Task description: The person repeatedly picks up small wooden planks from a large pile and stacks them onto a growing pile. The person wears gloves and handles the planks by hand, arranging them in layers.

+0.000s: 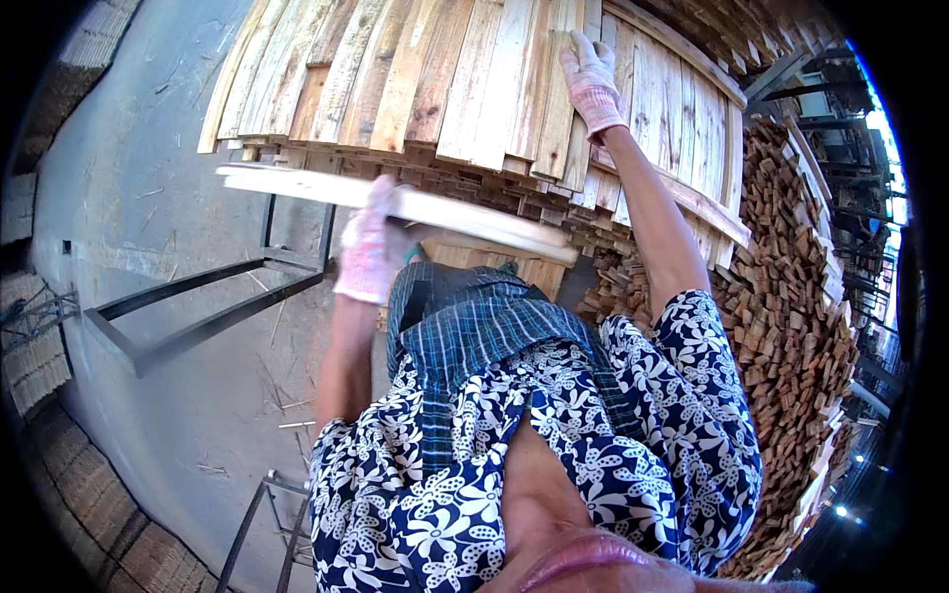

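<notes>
My left hand, in a pale pink and white knitted glove, is closed round a light wooden board. The board is held crosswise in front of my waist, just off the near edge of a stack of planks. My right hand, gloved alike, lies on top of that stack with its arm reaching far forward. Its fingers are outstretched and slightly apart, touching the planks beneath. The planks lie side by side, their near ends uneven. The undersides of both hands are hidden.
A dark metal frame stands on the grey floor at the left. At the right rises a large pile of cut wood pieces. Stacked bundles line the far left. Another metal stand is at the lower left.
</notes>
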The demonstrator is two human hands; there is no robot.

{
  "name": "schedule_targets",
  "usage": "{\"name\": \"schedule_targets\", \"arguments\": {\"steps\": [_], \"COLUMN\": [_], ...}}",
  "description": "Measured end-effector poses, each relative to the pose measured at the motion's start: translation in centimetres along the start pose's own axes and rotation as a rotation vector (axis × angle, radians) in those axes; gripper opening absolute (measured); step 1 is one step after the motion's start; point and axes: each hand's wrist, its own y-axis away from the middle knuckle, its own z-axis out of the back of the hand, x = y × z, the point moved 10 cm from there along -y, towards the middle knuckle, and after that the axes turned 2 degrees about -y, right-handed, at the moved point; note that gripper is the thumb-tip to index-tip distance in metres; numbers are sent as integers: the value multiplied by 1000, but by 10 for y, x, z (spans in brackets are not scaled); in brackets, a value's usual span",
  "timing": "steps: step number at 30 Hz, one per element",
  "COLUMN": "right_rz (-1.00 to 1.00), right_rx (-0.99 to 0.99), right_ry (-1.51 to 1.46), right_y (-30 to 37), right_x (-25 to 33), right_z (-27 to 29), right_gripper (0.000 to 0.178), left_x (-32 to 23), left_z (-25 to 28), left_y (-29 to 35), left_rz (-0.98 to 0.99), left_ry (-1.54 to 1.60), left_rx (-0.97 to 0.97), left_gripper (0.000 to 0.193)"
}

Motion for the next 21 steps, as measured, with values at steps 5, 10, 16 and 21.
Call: {"name": "schedule_targets", "arguments": {"steps": [5, 10, 16, 21], "right_rz": [342, 290, 424, 366], "right_rx": [81, 640, 1174, 965], "right_ry": [515, 98, -301, 311], "right_y": [-9, 73, 174, 92], "right_x": [41, 179, 258, 319], "right_z": [-8, 40, 36, 1], "right_gripper": [53, 62, 84, 68], "left_x": [16, -15, -92, -153], "left_z": [-38, -7, -21, -7], "left_y": [-45, 1, 17, -37], "left_rz": [16, 24, -153, -144], "left_ry": [118, 165, -3, -340], "left_rx": [9, 119, 167, 58], "left_gripper": [50, 60, 55, 58]}}
